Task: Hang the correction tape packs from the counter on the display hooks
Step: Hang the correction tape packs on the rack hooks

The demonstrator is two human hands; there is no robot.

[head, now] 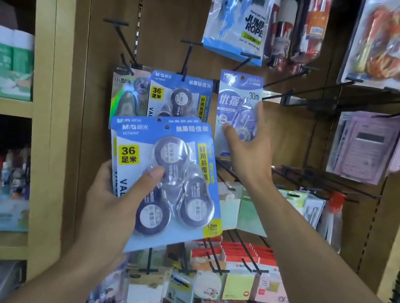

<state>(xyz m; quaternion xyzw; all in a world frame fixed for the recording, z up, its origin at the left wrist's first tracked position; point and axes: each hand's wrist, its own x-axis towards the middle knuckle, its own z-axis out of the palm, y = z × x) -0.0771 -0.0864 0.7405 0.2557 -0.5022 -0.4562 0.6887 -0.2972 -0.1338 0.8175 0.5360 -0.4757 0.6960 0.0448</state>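
Left hand (117, 190), nearest the lens at about 7 o'clock, grips a stack of blue correction tape packs (164, 179); thumb lies across the front blister, fingers curled behind the card. A second card edge peeks out behind the front pack, so at least two are held; exact count can't be told. Front pack shows three round tape units and a yellow "36" label.

Right hand (246, 148), at centre, reaching toward 12 o'clock, holds a pale single pack (238, 110) marked "30m": thumb on the front lower part, fingers along its right edge. Pack is upright, its top hole right at the tip area of a black hook (247, 59). Whether the hole is already threaded can't be told.

Same-brand blue pack (180, 96) already hangs at 11 o'clock on the middle hook (188, 58), a holographic pack (130, 93) just beside it to the left. No tabletop in view.

Step in hand, as judged: hanging the pale pack on its hook. Next move calls for lining the punched hole with the hook tip, sliding the card back along the wire, then letting go. After that the right hand would need to take a blue pack from the left hand's stack and seat it on the middle hook with its match.

Empty hooks (311, 89) at 2 o'clock.
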